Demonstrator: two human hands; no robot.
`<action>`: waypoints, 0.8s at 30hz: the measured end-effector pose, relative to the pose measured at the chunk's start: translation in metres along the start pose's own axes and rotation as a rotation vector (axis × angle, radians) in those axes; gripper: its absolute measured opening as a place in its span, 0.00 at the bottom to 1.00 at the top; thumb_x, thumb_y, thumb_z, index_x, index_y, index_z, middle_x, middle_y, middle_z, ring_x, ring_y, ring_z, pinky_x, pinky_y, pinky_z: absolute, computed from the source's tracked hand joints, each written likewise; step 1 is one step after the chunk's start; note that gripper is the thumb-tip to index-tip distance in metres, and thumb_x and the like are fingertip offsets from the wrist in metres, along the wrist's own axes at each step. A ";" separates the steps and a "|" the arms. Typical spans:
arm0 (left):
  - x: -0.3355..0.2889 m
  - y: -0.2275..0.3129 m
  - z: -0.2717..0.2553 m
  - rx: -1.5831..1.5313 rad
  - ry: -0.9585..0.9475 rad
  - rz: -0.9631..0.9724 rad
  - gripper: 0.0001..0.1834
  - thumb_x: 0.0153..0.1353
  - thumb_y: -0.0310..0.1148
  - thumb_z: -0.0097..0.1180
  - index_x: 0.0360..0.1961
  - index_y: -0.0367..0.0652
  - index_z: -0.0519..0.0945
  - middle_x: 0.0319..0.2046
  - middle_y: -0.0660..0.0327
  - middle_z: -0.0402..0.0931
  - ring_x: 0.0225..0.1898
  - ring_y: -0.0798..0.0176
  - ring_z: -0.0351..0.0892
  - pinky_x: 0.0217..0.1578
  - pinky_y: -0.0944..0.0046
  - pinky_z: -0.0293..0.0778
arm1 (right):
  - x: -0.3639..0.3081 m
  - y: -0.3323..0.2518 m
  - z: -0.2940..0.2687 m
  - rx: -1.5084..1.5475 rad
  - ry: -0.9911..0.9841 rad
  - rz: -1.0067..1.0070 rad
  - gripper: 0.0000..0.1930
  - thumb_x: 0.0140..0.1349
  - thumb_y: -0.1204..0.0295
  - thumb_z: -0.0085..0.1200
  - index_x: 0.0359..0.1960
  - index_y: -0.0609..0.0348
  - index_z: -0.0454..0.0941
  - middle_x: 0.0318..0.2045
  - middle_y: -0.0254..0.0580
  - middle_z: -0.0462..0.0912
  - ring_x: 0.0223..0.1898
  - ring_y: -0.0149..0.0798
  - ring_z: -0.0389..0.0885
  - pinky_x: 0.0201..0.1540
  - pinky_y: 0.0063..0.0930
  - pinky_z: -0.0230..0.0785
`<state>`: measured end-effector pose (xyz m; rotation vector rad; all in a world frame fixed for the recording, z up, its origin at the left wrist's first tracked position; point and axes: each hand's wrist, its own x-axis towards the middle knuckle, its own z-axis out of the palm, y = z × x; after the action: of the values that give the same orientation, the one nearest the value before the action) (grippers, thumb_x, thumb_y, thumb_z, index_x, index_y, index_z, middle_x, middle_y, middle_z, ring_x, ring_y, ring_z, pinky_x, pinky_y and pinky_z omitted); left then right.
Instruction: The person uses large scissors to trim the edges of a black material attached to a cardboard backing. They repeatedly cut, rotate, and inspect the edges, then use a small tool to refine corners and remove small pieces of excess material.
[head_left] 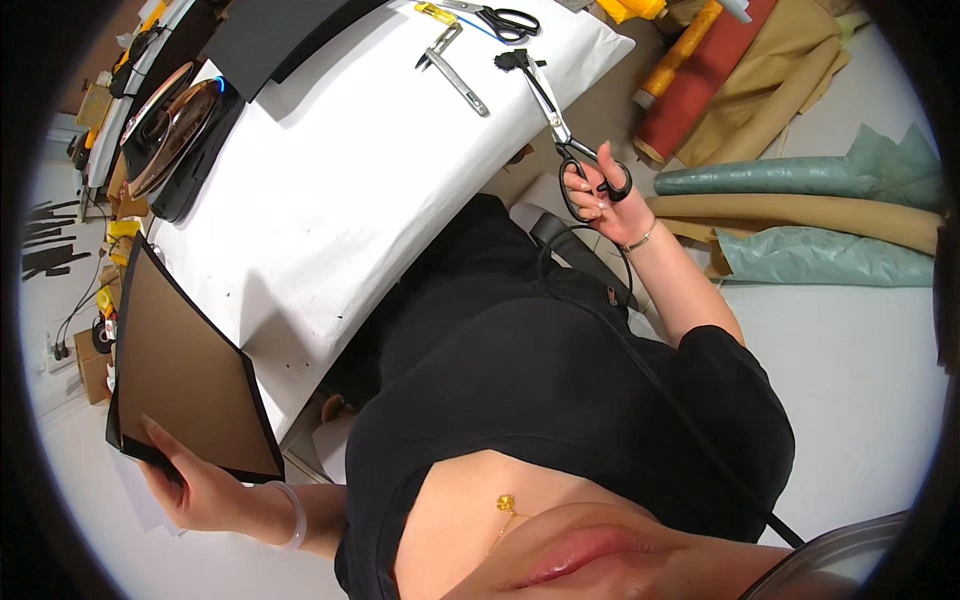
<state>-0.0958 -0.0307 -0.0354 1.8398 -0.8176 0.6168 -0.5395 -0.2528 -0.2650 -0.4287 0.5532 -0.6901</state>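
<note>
My left hand grips a brown panel with black edging by its near corner, off the left end of the table. The thumb lies on the brown face; the fingers are hidden behind. My right hand is raised beyond the table's right edge, with fingers through the black handles of a pair of scissors. The blades point toward the table, nearly closed. At their tips is a small dark clump, perhaps scraps; I cannot tell whether the blades pinch it.
On the white-covered table stand an iron, a black sheet, a metal caliper-like tool and a second pair of scissors. Rolls of red material and green material lie to the right. A black cable crosses my body.
</note>
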 end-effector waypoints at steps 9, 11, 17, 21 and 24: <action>0.000 -0.002 0.000 0.063 -0.031 0.038 0.11 0.66 0.27 0.63 0.47 0.32 0.86 0.43 0.57 0.87 0.42 0.68 0.85 0.42 0.73 0.81 | 0.001 -0.004 -0.007 0.186 -0.034 -0.005 0.28 0.73 0.42 0.42 0.42 0.60 0.69 0.27 0.27 0.63 0.14 0.17 0.58 0.14 0.11 0.52; -0.001 0.000 0.002 0.031 -0.009 0.028 0.12 0.66 0.30 0.65 0.45 0.33 0.87 0.42 0.57 0.87 0.40 0.69 0.85 0.42 0.72 0.80 | 0.002 -0.006 -0.012 0.318 -0.096 0.004 0.28 0.73 0.43 0.42 0.42 0.61 0.69 0.28 0.28 0.64 0.14 0.17 0.59 0.14 0.11 0.52; -0.001 -0.002 0.001 0.033 0.000 0.033 0.12 0.66 0.31 0.65 0.45 0.33 0.87 0.42 0.57 0.87 0.39 0.69 0.84 0.42 0.72 0.80 | 0.002 -0.007 -0.020 0.410 -0.192 0.048 0.31 0.71 0.38 0.43 0.43 0.61 0.70 0.30 0.28 0.65 0.16 0.17 0.59 0.18 0.11 0.56; 0.000 -0.004 -0.001 0.030 -0.011 0.036 0.12 0.66 0.31 0.65 0.45 0.32 0.87 0.42 0.56 0.87 0.40 0.69 0.85 0.42 0.72 0.80 | 0.000 -0.009 -0.012 0.336 -0.121 0.046 0.33 0.69 0.36 0.43 0.43 0.62 0.68 0.30 0.29 0.65 0.17 0.19 0.59 0.19 0.12 0.55; 0.001 -0.004 -0.001 0.014 -0.018 0.054 0.12 0.66 0.30 0.64 0.45 0.32 0.87 0.42 0.56 0.87 0.40 0.68 0.85 0.43 0.72 0.80 | 0.000 -0.010 -0.007 0.288 -0.091 0.041 0.34 0.69 0.35 0.43 0.43 0.62 0.68 0.30 0.29 0.64 0.18 0.21 0.59 0.19 0.14 0.56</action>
<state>-0.0927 -0.0284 -0.0367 1.8430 -0.8788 0.6423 -0.5486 -0.2613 -0.2645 -0.1781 0.3687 -0.6957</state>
